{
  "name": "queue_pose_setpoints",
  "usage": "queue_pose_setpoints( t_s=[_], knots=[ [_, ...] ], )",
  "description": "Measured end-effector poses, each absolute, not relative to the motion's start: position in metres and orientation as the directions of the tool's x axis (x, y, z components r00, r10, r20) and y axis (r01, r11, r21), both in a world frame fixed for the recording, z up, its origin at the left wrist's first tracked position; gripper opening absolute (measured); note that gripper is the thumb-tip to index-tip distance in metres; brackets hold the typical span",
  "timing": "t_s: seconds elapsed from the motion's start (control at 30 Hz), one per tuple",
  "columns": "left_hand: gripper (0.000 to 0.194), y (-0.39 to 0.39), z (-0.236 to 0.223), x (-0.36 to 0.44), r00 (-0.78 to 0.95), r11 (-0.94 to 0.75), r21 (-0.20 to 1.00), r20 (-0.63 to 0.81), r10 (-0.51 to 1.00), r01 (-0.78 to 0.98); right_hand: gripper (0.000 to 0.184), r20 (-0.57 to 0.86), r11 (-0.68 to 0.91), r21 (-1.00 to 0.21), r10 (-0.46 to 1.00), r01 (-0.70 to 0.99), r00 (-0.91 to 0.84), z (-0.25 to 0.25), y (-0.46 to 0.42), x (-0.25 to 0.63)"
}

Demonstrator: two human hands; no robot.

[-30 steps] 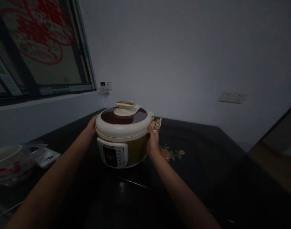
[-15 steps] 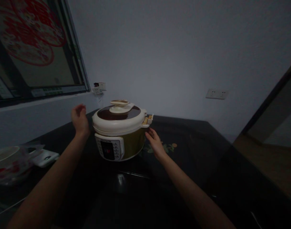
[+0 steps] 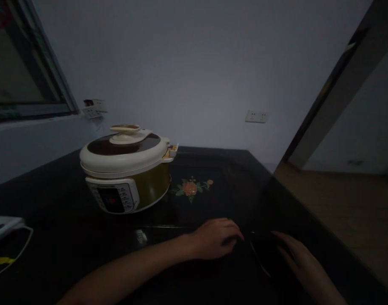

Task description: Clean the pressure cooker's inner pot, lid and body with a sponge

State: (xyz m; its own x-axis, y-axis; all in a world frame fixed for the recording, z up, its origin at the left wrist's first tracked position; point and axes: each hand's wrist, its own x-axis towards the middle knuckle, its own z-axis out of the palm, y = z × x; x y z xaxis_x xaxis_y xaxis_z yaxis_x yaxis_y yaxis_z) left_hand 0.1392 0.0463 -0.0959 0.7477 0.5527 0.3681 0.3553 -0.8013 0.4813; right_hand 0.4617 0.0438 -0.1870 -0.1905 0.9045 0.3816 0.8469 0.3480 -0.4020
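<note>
A pressure cooker (image 3: 152,186) with a cream rim, olive-green body and dark lid top stands upright on the black countertop (image 3: 187,279), its lid on. My left hand (image 3: 214,239) is in front of it and to its right, low over the counter, holding nothing; its fingers are loosely bent, with a gap to the thumb. Farther right, my right hand (image 3: 297,254) has its fingers stretched and thumb apart. Between the hands is a dark thing with a thin shiny edge (image 3: 260,260), too dark to make out. Whether my right fingers touch it, I cannot tell.
A flower pattern (image 3: 190,188) marks the countertop right of the cooker. At the left edge lie a white device (image 3: 5,226) and a pale cord (image 3: 27,243). Wall sockets (image 3: 256,116) sit behind, and the counter's right edge drops to a wooden floor (image 3: 324,203).
Both hands have left the cooker's sides and moved right and nearer to me, toward the dark thing. The view has turned right, and the cooker now appears farther left.
</note>
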Motion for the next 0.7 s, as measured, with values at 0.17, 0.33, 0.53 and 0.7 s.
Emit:
queue_pose_setpoints(
  t_s=[0.17, 0.33, 0.53, 0.7],
  knots=[
    [0.041, 0.061, -0.146, 0.216, 0.688, -0.683, 0.523, 0.229, 0.689, 0.510, 0.041, 0.388, 0.375, -0.278, 0.886, 0.885, -0.253, -0.211, 0.034, 0.477],
    [0.038, 0.066, -0.155, 0.252, 0.521, -0.496, 0.541, 0.120, 0.845, 0.679, 0.041, 0.389, 0.355, -0.310, 0.894, 0.882, -0.223, -0.206, 0.042, 0.475],
    [0.019, 0.073, -0.153, 0.243, 0.571, -0.445, 0.694, 0.059, 0.819, 0.567, 0.042, 0.310, 0.321, -0.511, 0.934, 0.797, -0.177, -0.190, 0.039, 0.462],
    [0.016, 0.075, -0.139, 0.188, 0.471, -0.231, 0.873, 0.002, 0.882, 0.429, 0.050, 0.278, 0.369, -0.592, 0.928, 0.716, -0.249, -0.181, 0.029, 0.431]
  ],
)
